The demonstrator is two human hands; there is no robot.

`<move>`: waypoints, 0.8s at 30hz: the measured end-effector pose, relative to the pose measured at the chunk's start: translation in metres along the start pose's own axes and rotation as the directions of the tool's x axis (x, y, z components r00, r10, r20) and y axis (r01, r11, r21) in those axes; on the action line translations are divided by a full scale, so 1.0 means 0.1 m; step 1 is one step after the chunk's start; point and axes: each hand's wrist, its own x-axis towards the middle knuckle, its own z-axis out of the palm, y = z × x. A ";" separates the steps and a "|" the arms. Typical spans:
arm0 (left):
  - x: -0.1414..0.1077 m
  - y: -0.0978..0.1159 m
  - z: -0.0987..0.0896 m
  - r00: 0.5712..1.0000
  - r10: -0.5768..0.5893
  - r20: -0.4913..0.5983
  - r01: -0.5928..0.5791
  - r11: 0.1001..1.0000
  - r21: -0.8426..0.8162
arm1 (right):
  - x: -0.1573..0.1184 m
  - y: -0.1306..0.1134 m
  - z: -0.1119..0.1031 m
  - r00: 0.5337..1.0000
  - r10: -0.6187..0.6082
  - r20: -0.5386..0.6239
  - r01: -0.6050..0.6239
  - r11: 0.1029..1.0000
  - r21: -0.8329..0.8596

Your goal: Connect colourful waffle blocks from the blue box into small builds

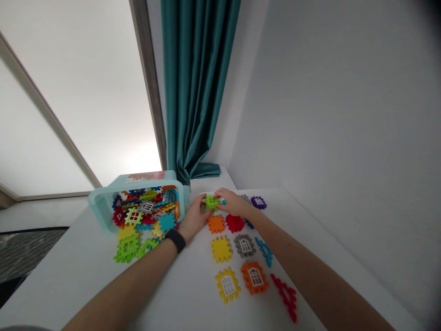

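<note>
**Held piece:** A green piece [212,202] of hard plastic, with notched, gear-like edges, is gripped between both hands above the far part of the table.

**Left hand:** The left hand [195,217] is nearly closed, its fingers pressed against the near-left edge of the green piece. A black watch [175,240] with a strap is worn on the wrist.

**Right hand:** The right hand [232,203] is curled over the piece from the far right, with its fingertips [218,197] set against it. The hold is firm-looking, but the exact finger contact is partly hidden.

**Flat pieces:** To the right of the hands, notched pieces are spread singly on the table: an orange piece [216,224], a red piece [234,223], a yellow piece [221,249] and a purple ring [258,202]. Grey [245,245], yellow [227,285] and orange [255,277] frames are fitted with white arched window inserts. A blue strip [264,252] and a red strip [285,296] are curved and toothed.

**Bin:** A pale aqua plastic bin [103,202] is tipped on its side at the far left, its open mouth packed with mixed pieces [138,214]. More pieces [127,243] are heaped against its near rim.

**Surroundings:** The smooth white table [193,294] is met on the right by a matte white wall [327,115]. A teal curtain [195,82] hangs in soft folds beyond it.
</note>
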 end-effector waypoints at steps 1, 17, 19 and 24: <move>0.00 0.00 0.00 1.000 -0.002 0.002 0.002 1.000 0.005 | 0.00 0.00 0.00 1.000 0.000 0.002 0.000 1.000 0.003; 0.01 -0.05 0.02 0.999 0.037 0.007 -0.038 0.999 0.033 | -0.01 -0.02 0.02 1.000 -0.010 -0.012 0.010 1.000 0.015; 0.01 -0.06 0.02 0.999 0.042 -0.003 -0.042 0.998 0.048 | -0.02 -0.01 0.02 1.000 -0.011 -0.013 0.011 1.000 0.016; 0.00 -0.06 0.03 0.999 0.052 -0.007 -0.051 0.997 0.058 | -0.03 0.01 0.03 1.000 -0.016 -0.026 0.016 1.000 0.013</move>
